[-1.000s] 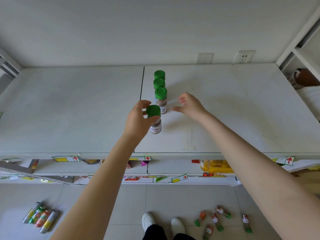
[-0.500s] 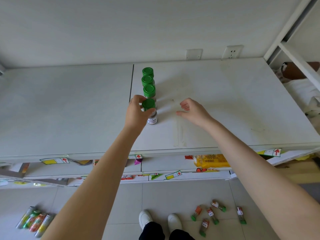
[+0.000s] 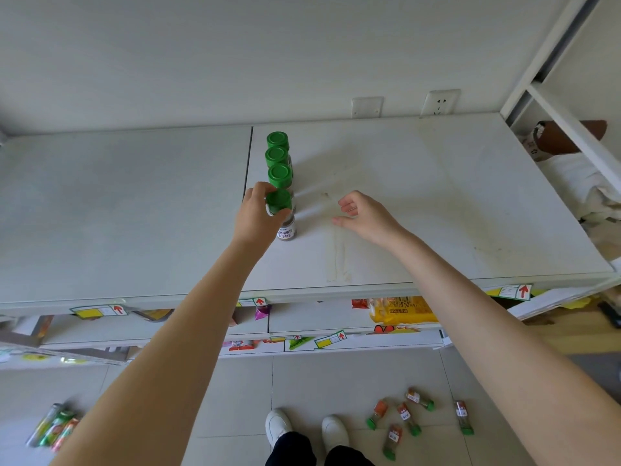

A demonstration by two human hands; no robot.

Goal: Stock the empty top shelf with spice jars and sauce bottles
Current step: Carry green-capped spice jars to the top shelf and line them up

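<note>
On the white top shelf a row of three green-capped spice jars runs away from me beside the seam between the two shelf boards. A fourth green-capped jar stands at the near end of that row, and my left hand grips its cap. My right hand hovers just right of the jars, fingers loosely curled, holding nothing. Several more spice jars lie on the floor at lower right, and sauce bottles lie at lower left.
Lower shelves below hold packets, among them a yellow bag, with price tags along their edges. My feet in white shoes stand on the tiled floor. A white rack rises at the right. Two wall sockets sit behind the shelf.
My left hand has carried the jar away from me, up to the near end of the row. My right hand has drawn back a little to the right of the jars.
</note>
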